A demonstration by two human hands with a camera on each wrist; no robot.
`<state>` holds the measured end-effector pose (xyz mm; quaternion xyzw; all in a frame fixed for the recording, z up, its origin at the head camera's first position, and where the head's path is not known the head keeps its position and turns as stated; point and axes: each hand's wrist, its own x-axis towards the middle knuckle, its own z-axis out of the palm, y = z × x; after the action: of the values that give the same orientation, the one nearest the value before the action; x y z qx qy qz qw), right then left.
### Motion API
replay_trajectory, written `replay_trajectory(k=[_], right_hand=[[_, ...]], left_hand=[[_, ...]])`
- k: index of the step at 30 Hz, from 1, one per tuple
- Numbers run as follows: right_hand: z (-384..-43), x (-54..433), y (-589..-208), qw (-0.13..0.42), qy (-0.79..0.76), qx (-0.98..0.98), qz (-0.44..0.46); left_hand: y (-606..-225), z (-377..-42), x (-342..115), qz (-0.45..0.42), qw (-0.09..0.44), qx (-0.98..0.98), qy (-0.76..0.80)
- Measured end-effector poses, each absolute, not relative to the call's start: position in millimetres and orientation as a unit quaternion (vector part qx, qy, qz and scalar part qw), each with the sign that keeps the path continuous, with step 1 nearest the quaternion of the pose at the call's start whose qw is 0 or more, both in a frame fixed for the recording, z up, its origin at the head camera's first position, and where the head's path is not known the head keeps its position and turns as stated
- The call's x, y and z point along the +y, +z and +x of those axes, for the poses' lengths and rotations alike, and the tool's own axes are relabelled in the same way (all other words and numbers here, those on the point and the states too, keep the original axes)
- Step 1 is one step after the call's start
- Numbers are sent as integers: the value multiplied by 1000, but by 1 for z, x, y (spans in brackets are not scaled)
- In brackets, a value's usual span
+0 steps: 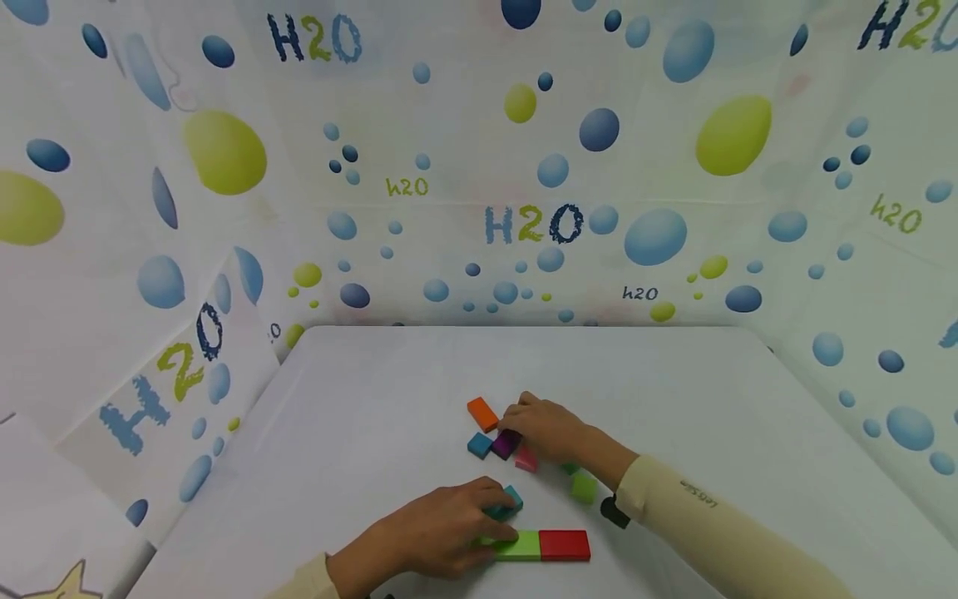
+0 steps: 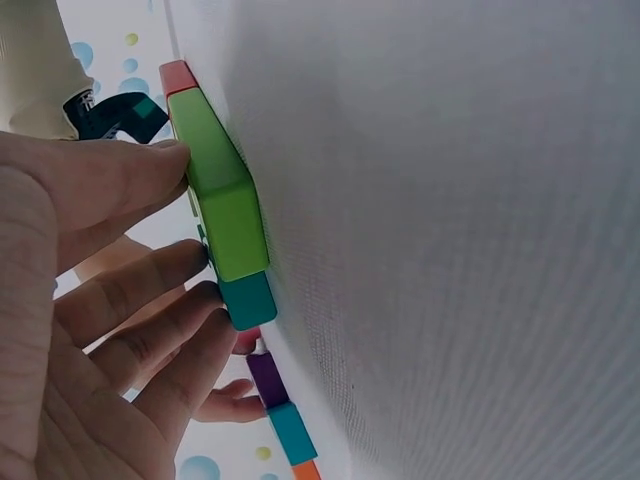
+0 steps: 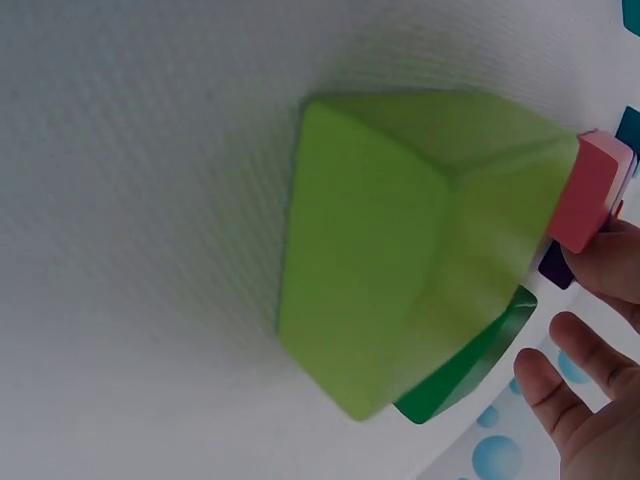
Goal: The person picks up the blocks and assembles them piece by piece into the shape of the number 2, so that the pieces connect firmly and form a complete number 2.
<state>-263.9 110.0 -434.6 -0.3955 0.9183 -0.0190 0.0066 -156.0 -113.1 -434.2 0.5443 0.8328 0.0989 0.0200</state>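
My left hand (image 1: pixel 441 528) lies over the near part of the table, its fingers fairly straight. The thumb touches a light green block (image 1: pixel 524 547), which sits end to end with a red block (image 1: pixel 565 545); the other fingertips reach a teal block (image 1: pixel 511 502). Farther off, my right hand (image 1: pixel 550 428) bends its fingers over a purple block (image 1: pixel 506 443). In the right wrist view, its thumb (image 3: pixel 610 262) lies by the purple and pink blocks, with two other fingers apart. The pink block (image 1: pixel 526 459) sits just below that hand. The hand hides part of the purple block.
An orange block (image 1: pixel 482 413) and a blue block (image 1: pixel 480 445) lie left of the right hand. A light green block (image 1: pixel 584 488) and a dark green block (image 3: pixel 465 365) lie below the right wrist. Printed sheeting (image 1: pixel 464 125) rises behind the white table (image 1: pixel 337 399).
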Motion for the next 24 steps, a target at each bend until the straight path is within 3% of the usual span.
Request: replay_trajectory(k=[24], right_hand=[[-265, 119, -437, -13, -6, 926, -377]], left_hand=[[-434, -157, -113, 541, 32, 835, 99]])
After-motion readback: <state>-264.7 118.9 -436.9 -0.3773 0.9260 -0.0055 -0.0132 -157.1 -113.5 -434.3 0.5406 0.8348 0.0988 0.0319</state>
